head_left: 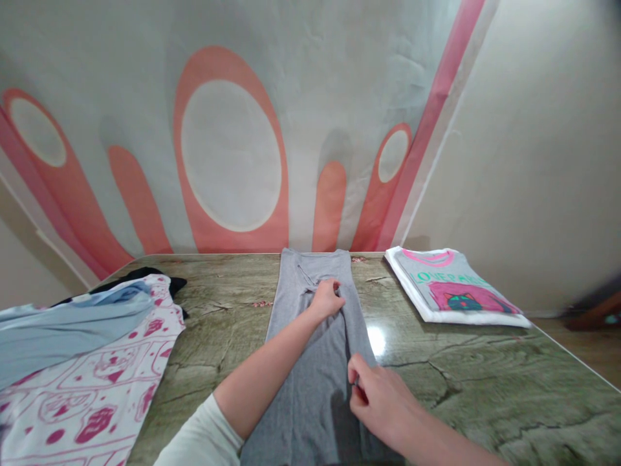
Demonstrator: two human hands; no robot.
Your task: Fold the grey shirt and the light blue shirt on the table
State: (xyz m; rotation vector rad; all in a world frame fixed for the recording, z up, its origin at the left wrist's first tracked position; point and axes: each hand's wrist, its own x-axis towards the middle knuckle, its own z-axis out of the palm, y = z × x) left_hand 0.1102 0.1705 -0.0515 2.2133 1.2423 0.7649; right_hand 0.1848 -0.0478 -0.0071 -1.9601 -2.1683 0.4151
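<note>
A long grey garment [310, 362] lies lengthwise down the middle of a green marbled table [485, 382], folded narrow. My left hand [327, 299] reaches far forward and grips the grey cloth near its far end, fingers closed on a fold. My right hand [376, 398] is nearer to me and pinches the right-hand edge of the same garment, fingers pressed together.
A folded grey and white T-shirt with a pink cat print [453, 288] lies at the far right of the table. A heap of clothes lies at the left: pale blue cloth [68, 323], white cloth with pink prints [97, 395], something black [145, 275]. A painted wall stands behind.
</note>
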